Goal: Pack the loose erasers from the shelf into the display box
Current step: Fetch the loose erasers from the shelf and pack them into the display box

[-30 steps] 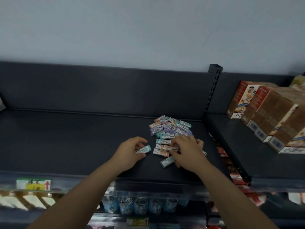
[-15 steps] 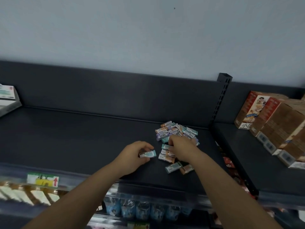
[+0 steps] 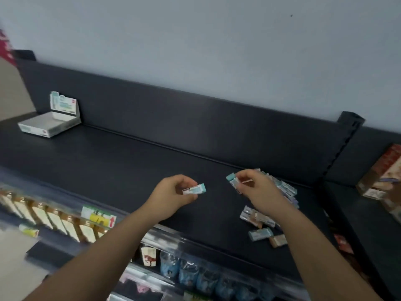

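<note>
My left hand [image 3: 173,195] pinches one teal-ended eraser [image 3: 194,189] above the dark shelf [image 3: 108,170]. My right hand [image 3: 258,190] is lifted off the shelf and grips a small bunch of erasers [image 3: 234,180], a teal end sticking out to the left. Behind and under that hand lies the pile of loose erasers [image 3: 284,187]. Several more loose erasers [image 3: 260,233] lie nearer the shelf's front edge. The white display box [image 3: 48,124], its lid flap standing up, sits far off at the back left of the shelf.
Brown and red cartons [image 3: 384,181] stand on the neighbouring shelf at right, past a black upright post [image 3: 345,135]. A price tag with a red arrow [image 3: 98,216] hangs on the shelf's front rail. Packaged goods fill the lower shelves.
My right hand has lifted off the pile with erasers in its grip. My left hand rose slightly with its eraser. The view swung left, bringing the display box into sight.
</note>
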The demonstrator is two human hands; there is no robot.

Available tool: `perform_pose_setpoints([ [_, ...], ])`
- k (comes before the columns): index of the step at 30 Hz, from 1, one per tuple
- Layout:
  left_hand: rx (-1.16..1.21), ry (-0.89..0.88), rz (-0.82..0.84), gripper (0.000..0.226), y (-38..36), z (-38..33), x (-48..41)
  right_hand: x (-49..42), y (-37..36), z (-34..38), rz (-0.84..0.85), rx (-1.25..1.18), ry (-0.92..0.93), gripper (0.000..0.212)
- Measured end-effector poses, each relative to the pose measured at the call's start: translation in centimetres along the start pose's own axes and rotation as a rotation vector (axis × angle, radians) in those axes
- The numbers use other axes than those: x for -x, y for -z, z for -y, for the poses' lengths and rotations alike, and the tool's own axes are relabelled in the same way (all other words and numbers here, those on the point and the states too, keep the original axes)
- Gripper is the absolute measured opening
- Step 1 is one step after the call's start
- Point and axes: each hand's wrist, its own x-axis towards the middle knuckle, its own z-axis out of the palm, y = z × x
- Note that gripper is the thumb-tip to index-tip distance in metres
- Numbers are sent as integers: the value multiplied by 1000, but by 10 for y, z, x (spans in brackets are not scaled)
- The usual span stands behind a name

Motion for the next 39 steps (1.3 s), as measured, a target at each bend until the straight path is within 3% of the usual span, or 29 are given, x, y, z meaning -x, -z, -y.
perform_pose_setpoints([
  [4, 58, 10, -77, 21, 41, 9, 10, -4, -45, 37, 92, -296, -12, 19],
  [8, 7, -15, -137, 22, 97, 19, 21, -11, -96, 80, 155, -364, 60, 40],
  [15, -67, -31, -204, 25, 232, 51, 36, -31, -204, 165, 166, -370, 83, 24],
  [25, -124, 16, -192, 30, 423, 104, 53, -56, -360, 274, 148, -495, 7, 20],
  [31, -290, 24, -180, 32, 479, 139, 48, -66, -408, 301, 136, -379, 14, 23],
  [39, -220, -18, -171, 29, 509, 162, -1, -119, -434, 326, 117, -469, -5, 21],
])
